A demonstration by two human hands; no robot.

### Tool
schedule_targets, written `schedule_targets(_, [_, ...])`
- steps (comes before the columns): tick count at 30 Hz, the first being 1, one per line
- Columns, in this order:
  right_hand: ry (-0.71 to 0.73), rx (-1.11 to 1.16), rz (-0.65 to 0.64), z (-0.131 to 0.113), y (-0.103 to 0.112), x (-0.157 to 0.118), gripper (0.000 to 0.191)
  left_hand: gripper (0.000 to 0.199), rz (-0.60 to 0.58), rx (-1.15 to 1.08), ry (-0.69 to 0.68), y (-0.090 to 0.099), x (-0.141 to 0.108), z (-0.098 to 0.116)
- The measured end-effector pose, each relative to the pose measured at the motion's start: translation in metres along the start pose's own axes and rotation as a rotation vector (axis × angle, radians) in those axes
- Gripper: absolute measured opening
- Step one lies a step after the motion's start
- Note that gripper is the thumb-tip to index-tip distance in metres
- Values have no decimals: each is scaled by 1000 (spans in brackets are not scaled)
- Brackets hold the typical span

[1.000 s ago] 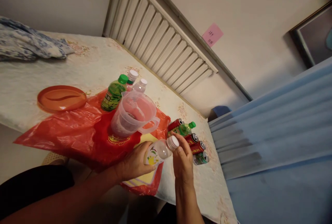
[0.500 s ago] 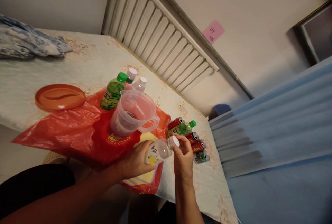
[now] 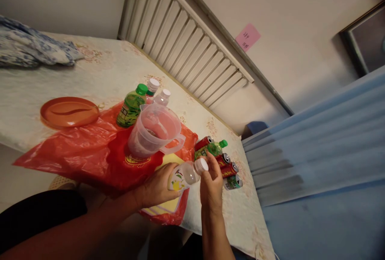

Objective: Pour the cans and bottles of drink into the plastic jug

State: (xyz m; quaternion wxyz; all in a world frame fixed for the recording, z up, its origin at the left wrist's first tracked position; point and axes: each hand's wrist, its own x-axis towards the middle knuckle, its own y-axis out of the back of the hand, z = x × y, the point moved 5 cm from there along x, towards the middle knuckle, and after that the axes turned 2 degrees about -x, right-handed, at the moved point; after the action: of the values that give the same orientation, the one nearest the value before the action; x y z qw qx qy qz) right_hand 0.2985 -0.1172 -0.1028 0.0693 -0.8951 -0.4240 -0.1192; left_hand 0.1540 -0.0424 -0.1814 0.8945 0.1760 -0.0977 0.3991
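My left hand (image 3: 159, 185) is wrapped round a clear plastic bottle (image 3: 182, 177) with a yellow fruit picture on its label. The bottle is tilted, its white cap (image 3: 202, 166) pointing right and up. At the cap is my right hand (image 3: 212, 177), thumb and fingers curled about its side. Just beyond the bottle stands a translucent measuring jug (image 3: 152, 135) with some dark liquid low inside. A green-labelled bottle (image 3: 130, 107) and two white-capped bottles (image 3: 164, 97) stand behind the jug.
Several drink cans (image 3: 230, 169) and a green bottle (image 3: 215, 147) lie or stand to the right. A red plastic bag (image 3: 81, 151) is spread under the jug. An orange lid (image 3: 70, 112) lies left; a blue-white cloth (image 3: 33, 47) lies farther back. A radiator (image 3: 183, 35) lines the wall.
The fingers of my right hand have shifted slightly around the white cap, the index finger lifting a little. The bottle and my left hand stay in place.
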Motion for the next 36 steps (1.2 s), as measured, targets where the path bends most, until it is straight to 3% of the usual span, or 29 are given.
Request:
schedule_targets(4, [-43,98,-64,-4,-3,-1,63,56,6,-4,1,1,0,1])
schedule_targets(10, [-22,-25,77,1,2,2,53,60,-26,16,-11,-2,1,-1])
schedule_targets(16, [-12,-19,16,4,0,-3,70,64,-30,-32,28,2,2,4])
schedule_targets(27, [-223,-160,-32,40,-18,-52,66,54,92,-23,-51,2,5,3])
schedule_targets(31, [-289,-282,55,51,-19,-58,57,55,84,71,-112,-3,4,2])
schedule_targets(36, [-260,-408,166,48,-17,-56,51,57,92,114,-180,-7,2,1])
